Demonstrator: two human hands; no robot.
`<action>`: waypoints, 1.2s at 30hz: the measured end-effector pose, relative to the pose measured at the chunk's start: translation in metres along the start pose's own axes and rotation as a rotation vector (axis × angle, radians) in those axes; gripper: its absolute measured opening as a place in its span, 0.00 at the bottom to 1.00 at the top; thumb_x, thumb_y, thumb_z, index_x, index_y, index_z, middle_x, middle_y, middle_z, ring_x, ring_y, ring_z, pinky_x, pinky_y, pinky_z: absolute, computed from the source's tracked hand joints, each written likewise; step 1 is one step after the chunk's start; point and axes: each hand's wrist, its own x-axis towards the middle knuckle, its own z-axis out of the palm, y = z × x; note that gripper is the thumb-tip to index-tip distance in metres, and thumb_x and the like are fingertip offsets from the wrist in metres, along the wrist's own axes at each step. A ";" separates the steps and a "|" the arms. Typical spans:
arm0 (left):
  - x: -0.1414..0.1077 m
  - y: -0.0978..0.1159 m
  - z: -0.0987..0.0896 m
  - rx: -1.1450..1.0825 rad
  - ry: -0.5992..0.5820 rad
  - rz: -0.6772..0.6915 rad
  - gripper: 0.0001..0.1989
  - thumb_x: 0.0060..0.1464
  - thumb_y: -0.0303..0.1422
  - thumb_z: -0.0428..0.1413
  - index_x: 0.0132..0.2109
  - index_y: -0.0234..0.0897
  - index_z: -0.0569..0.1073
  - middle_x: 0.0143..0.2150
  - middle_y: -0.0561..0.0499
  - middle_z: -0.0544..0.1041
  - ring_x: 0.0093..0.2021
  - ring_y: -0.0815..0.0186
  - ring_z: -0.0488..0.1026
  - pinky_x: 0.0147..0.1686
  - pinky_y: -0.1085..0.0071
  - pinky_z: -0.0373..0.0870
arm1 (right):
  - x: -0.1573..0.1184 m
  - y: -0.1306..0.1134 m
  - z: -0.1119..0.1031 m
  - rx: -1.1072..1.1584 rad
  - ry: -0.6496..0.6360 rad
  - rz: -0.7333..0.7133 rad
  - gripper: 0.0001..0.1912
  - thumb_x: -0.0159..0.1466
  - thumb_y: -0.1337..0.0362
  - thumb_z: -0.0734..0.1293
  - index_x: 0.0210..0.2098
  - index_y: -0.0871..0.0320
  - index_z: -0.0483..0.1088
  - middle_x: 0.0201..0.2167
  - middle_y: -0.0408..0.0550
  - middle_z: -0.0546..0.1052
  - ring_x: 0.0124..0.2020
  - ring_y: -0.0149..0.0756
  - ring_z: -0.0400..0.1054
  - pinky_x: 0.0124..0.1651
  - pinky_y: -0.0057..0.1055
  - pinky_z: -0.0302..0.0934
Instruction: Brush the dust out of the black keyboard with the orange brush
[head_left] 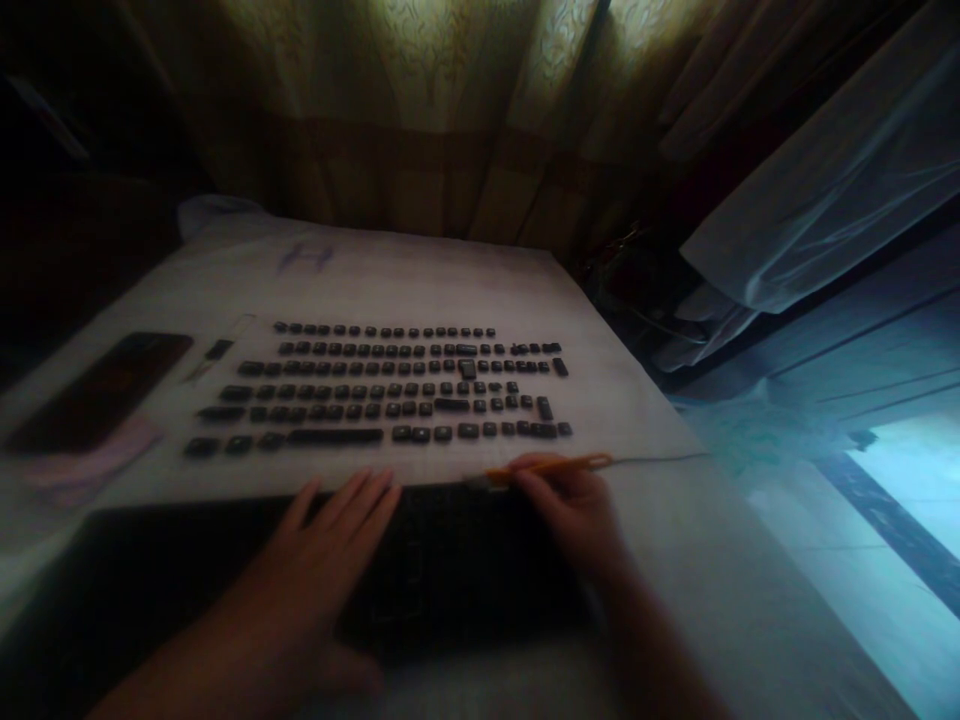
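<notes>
A black keyboard base [480,570], its keycaps off, lies along the near side of the table. My left hand [330,550] rests flat on it with the fingers spread toward its far edge. My right hand [566,505] pinches a small orange-handled brush [562,467] over the far right edge of the base. The brush's pale head points left, low against that edge; whether it touches is too blurred to tell. Just beyond both hands, the loose black keycaps [352,411] are laid out in rows, with the long space bar [335,436] in the nearest row.
A dark phone [101,390] lies at the left, partly over a pink cloth [97,460]. Between phone and keycaps is a thin wire tool with a dark middle [219,349]. A cable [660,459] runs right across the white tabletop [420,275]. Curtains [420,150] hang behind.
</notes>
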 end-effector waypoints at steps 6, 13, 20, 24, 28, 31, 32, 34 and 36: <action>0.001 -0.002 0.001 -0.023 0.029 0.028 0.70 0.28 0.55 0.66 0.74 0.44 0.41 0.76 0.40 0.40 0.74 0.37 0.42 0.69 0.37 0.33 | 0.001 -0.001 -0.003 -0.051 -0.026 -0.083 0.04 0.57 0.62 0.71 0.30 0.52 0.80 0.31 0.47 0.84 0.35 0.43 0.79 0.44 0.43 0.73; 0.002 -0.002 0.002 -0.019 0.021 0.024 0.71 0.27 0.55 0.66 0.74 0.42 0.41 0.76 0.39 0.40 0.74 0.38 0.42 0.68 0.36 0.30 | 0.001 -0.004 -0.007 -0.111 -0.083 -0.178 0.04 0.57 0.65 0.71 0.28 0.52 0.80 0.28 0.45 0.83 0.32 0.40 0.78 0.41 0.40 0.73; 0.001 -0.001 0.000 -0.013 0.057 0.032 0.68 0.30 0.56 0.65 0.74 0.43 0.42 0.76 0.40 0.41 0.74 0.39 0.42 0.69 0.39 0.30 | -0.003 -0.004 -0.003 -0.086 -0.065 -0.050 0.05 0.56 0.59 0.72 0.29 0.52 0.81 0.29 0.47 0.85 0.34 0.44 0.80 0.43 0.43 0.76; 0.001 -0.001 0.000 -0.018 0.049 0.032 0.68 0.30 0.56 0.65 0.74 0.43 0.43 0.76 0.40 0.41 0.74 0.39 0.43 0.70 0.39 0.31 | -0.003 -0.004 -0.002 -0.088 -0.060 -0.029 0.07 0.57 0.57 0.72 0.29 0.52 0.81 0.30 0.47 0.85 0.34 0.45 0.80 0.44 0.44 0.75; 0.001 -0.001 0.000 -0.015 0.041 0.031 0.69 0.30 0.55 0.66 0.74 0.44 0.40 0.76 0.40 0.41 0.74 0.39 0.42 0.69 0.38 0.31 | -0.003 -0.006 -0.003 -0.043 0.014 -0.004 0.09 0.57 0.53 0.73 0.29 0.51 0.81 0.27 0.47 0.85 0.35 0.46 0.81 0.47 0.48 0.74; 0.002 -0.002 0.001 -0.025 0.041 0.026 0.67 0.31 0.55 0.65 0.74 0.44 0.43 0.76 0.40 0.42 0.74 0.39 0.42 0.69 0.38 0.33 | -0.002 -0.007 -0.004 -0.019 0.007 0.015 0.14 0.56 0.49 0.74 0.29 0.52 0.81 0.25 0.47 0.84 0.32 0.46 0.80 0.43 0.46 0.74; 0.002 -0.002 0.001 -0.026 0.043 0.026 0.67 0.31 0.55 0.65 0.74 0.44 0.44 0.76 0.39 0.42 0.74 0.39 0.42 0.69 0.39 0.33 | -0.002 -0.008 -0.005 -0.015 0.005 0.021 0.15 0.56 0.48 0.74 0.29 0.53 0.81 0.25 0.48 0.84 0.31 0.45 0.80 0.42 0.45 0.74; 0.002 -0.002 0.001 -0.029 0.050 0.029 0.67 0.31 0.56 0.65 0.74 0.43 0.44 0.76 0.39 0.42 0.74 0.39 0.42 0.69 0.39 0.32 | -0.002 -0.008 -0.006 -0.019 0.015 0.024 0.15 0.55 0.48 0.74 0.29 0.53 0.81 0.25 0.48 0.84 0.31 0.45 0.80 0.41 0.44 0.74; 0.002 -0.002 0.000 -0.030 0.049 0.036 0.67 0.31 0.56 0.65 0.74 0.43 0.43 0.76 0.39 0.42 0.74 0.39 0.42 0.69 0.38 0.32 | -0.002 -0.008 -0.006 -0.041 0.026 0.014 0.14 0.55 0.50 0.74 0.28 0.53 0.80 0.26 0.48 0.84 0.32 0.45 0.80 0.42 0.44 0.74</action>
